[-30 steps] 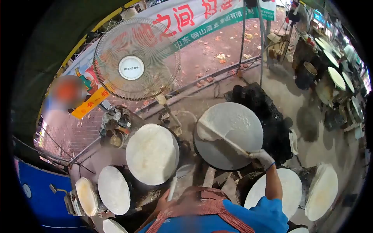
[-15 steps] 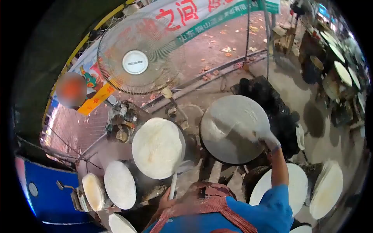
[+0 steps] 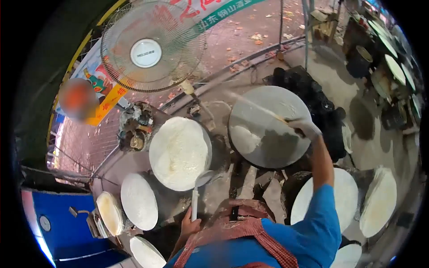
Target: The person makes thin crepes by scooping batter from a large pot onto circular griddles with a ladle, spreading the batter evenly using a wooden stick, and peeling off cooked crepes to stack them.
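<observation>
A pale wooden tool (image 3: 263, 108) crosses the upper part of the round grey griddle (image 3: 286, 152), its handle in my right hand (image 3: 306, 128). On the griddle's left side lies a whitish patch of batter (image 3: 246, 139). My left hand (image 3: 190, 224) is wrapped round the light handle of a ladle (image 3: 205, 178), low in front of my apron. The ladle's bowl is beside the lower right edge of a second round surface, covered by a pale flatbread (image 3: 180, 154).
A large fan (image 3: 146, 52) stands at the upper left. Dark lumps (image 3: 319, 102) lie right of the griddle. Stacks of pale round sheets (image 3: 378, 202) stand at the lower right, with more (image 3: 139, 202) at the lower left. A blurred person (image 3: 79, 100) is beyond the fence.
The tool has swung up across the griddle, which now shows a bare darker area. The ladle has come more upright beside the flatbread. The whole view has shifted.
</observation>
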A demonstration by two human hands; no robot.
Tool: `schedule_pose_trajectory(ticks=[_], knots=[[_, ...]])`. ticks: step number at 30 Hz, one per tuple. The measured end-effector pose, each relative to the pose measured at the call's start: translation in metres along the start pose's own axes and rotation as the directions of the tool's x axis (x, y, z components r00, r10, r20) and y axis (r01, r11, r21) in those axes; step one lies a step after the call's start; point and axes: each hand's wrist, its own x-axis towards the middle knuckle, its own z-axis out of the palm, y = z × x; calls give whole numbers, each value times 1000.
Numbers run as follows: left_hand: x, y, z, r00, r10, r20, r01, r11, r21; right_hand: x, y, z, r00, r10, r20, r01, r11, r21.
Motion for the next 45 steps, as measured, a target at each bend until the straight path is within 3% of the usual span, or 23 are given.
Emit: schedule_pose_trajectory(ticks=[4,7,12,13,14,16,17,18,19,22,25,26,27,29,30,32,33,35,37,38,41,43,45], knots=[[-6,-3,-27,999,25,28,-25,1000,-16,-1,46,13,956,-269,114,291,919,-266],[-9,-15,-45,998,13,64,-9,997,-75,-125,68,7,995,94,42,-77,951,-298],[7,-25,-94,971,-66,232,57,997,45,-300,211,66,919,237,-314,-141,944,299],[5,-28,-101,958,-58,279,58,998,7,-297,263,99,895,56,-443,85,952,293],[11,-26,-110,948,-25,318,37,999,-30,-286,262,150,818,157,-554,13,957,290],[7,-23,-118,947,18,321,-16,1000,-10,-224,217,259,872,-94,-480,415,662,624],[7,-28,-122,933,11,360,16,997,-71,-193,212,286,787,-37,-615,331,867,372],[-8,-7,-122,926,-19,377,55,995,-84,-176,174,325,799,-9,-601,327,845,422],[-13,-6,-122,923,1,386,41,994,-100,-124,191,345,613,-379,-693,544,839,22],[-27,-8,-131,922,2,387,55,989,-136,-124,156,360,654,-334,-678,-99,851,-515],[-33,-22,-142,907,29,420,48,984,-173,-181,171,338,617,-303,-726,-312,753,-579],[-34,-24,-146,894,12,449,98,970,-221,-178,193,330,659,-227,-717,146,974,-174],[-34,-29,-150,894,-6,448,129,961,-245,-176,214,323,696,-150,-703,508,794,334],[-30,-42,-152,899,-26,436,195,917,-348,-204,143,349,701,-116,-704,551,715,431],[-28,-48,-151,905,-25,424,222,879,-421,-195,125,357,566,-159,-809,379,922,84],[-29,-45,-153,834,-39,550,381,762,-523,-111,159,361,522,-362,-772,291,927,-238],[-17,-59,-154,824,4,566,376,743,-554,-143,123,363,664,-295,-687,58,936,-346],[-13,-63,-162,691,93,717,553,571,-607,-153,153,335,641,-156,-752,-11,977,-212],[-10,-62,-164,596,182,782,627,503,-595,-143,217,285,521,-377,-765,124,921,-369],[-10,-61,-163,595,193,780,615,516,-597,-184,182,279,532,-297,-793,-151,888,-433],[-23,-52,-149,701,141,699,471,643,-603,-193,117,289,617,-140,-774,339,935,102],[-11,-49,-138,663,153,733,525,603,-601,-131,151,293,543,-398,-739,94,904,-418],[7,-54,-132,521,199,830,604,601,-523,-155,155,317,605,-377,-702,32,892,-451]])
